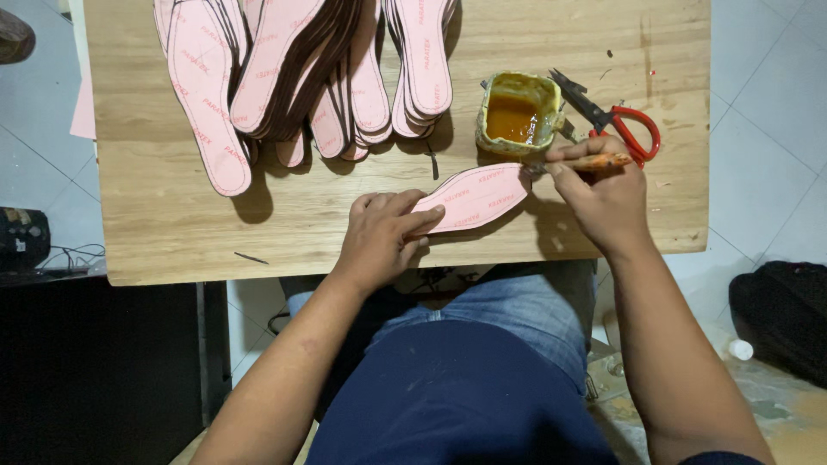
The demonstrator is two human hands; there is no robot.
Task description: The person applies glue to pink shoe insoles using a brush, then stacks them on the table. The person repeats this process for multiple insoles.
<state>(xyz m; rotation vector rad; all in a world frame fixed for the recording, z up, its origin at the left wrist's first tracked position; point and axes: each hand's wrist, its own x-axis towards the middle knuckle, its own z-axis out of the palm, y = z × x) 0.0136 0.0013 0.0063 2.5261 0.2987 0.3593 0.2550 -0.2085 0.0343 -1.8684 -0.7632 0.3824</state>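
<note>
My left hand presses down on the near end of a pink shoe insole that lies flat near the front edge of the wooden table. My right hand grips a glue-stained brush, whose tip touches the insole's far end. Just behind the insole stands a small glue pot, smeared yellow and filled with orange-brown glue.
Several stacks of pink insoles fan out across the table's back left. Red-handled scissors lie to the right of the pot. A dark bag sits on the tiled floor at right, a black device at left.
</note>
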